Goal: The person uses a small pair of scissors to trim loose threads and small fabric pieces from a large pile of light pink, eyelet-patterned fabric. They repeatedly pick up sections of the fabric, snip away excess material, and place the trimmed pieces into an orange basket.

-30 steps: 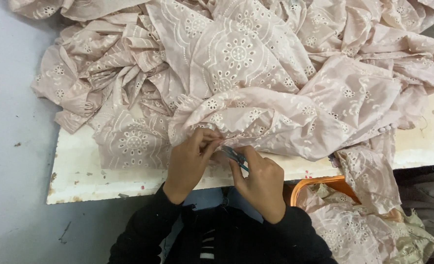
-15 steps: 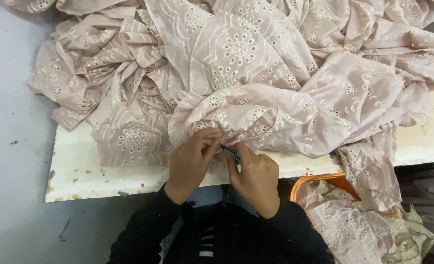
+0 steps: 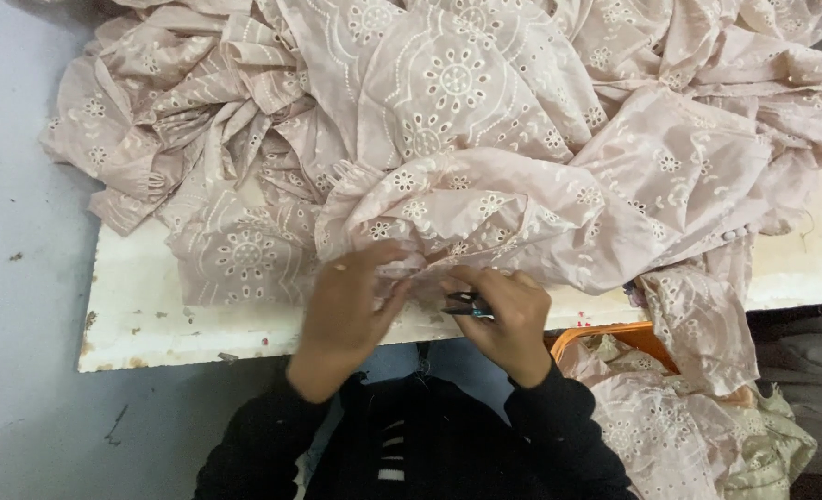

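From my feed, the pale pink eyelet-embroidered fabric (image 3: 485,185) is heaped all crumpled on the white table (image 3: 151,315). My left hand (image 3: 346,310) pinches its near edge; my right hand (image 3: 508,319) is closed around small dark snips (image 3: 466,306).

Operator: both arms in long black sleeves w/ close cuffs ending at wrists. Left hand (image 3: 348,301) and right hand (image 3: 508,319) bare; no gloves, rings or watch visible. Torso garment black w/ short white horizontal bars at centre front. Blue fabric beneath, at lap.
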